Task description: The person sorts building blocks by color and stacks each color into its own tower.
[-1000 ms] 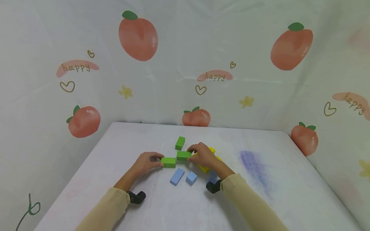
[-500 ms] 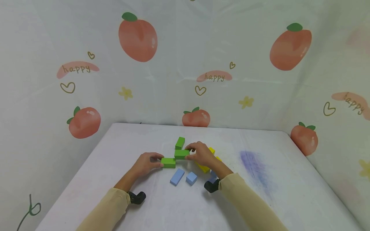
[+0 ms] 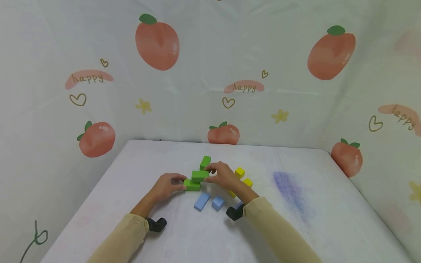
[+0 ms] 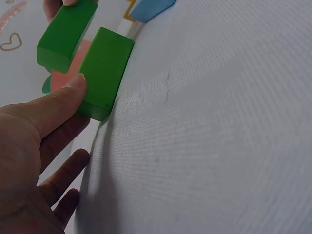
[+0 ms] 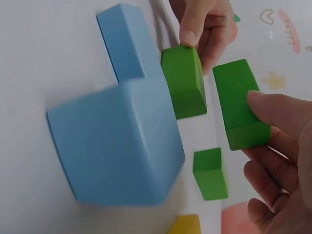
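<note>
As we look down from the head view, we see the left hand (image 3: pixel 166 187) pinching the end of the lower green block (image 3: pixel 192 185) on the white desk (image 3: pixel 184 237). The right hand (image 3: pixel 223 176) grips the raised green block (image 3: pixel 200 176), held partly over it. Behind them lies the far green block (image 3: pixel 205 162); blue blocks (image 3: pixel 201 201) sit nearer us, and yellow blocks (image 3: pixel 239 172) are partly hidden by the right arm.

From the left wrist, we see a thumb pressed on the lower green block and a gap below the raised green block.

From the right wrist, we see thumb and fingers around the raised green block, well clear of the desk, while two blue blocks fill the foreground.
</note>
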`<state>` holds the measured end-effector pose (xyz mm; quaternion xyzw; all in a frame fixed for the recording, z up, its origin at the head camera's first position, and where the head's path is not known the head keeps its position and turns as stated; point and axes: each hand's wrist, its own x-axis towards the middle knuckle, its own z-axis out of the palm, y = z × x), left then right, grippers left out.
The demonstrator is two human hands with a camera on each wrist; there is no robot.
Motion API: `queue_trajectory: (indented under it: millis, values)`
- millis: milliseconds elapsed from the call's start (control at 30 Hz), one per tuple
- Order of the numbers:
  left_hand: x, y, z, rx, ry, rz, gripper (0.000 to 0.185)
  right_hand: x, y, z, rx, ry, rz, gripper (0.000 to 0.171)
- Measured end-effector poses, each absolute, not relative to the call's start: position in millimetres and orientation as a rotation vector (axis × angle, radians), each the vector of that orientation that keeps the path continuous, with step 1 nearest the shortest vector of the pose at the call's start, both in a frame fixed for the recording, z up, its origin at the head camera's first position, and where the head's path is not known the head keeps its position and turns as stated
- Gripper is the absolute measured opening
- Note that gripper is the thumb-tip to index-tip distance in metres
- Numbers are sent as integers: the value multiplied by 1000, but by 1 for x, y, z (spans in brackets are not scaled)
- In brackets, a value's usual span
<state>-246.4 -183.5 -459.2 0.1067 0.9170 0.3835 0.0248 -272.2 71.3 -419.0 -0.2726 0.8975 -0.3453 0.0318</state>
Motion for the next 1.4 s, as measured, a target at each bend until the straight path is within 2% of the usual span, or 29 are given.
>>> queue_trajectory:
  millis: [267,1400]
  values:
    - [-247,-184,-461,338,2836,1199,35,-272,60,-424,-903,2744,-1091,30]
    - [-251,-189,-462,433,2834,1197,42,-272,41,-429,-860,2761,-1017,31]
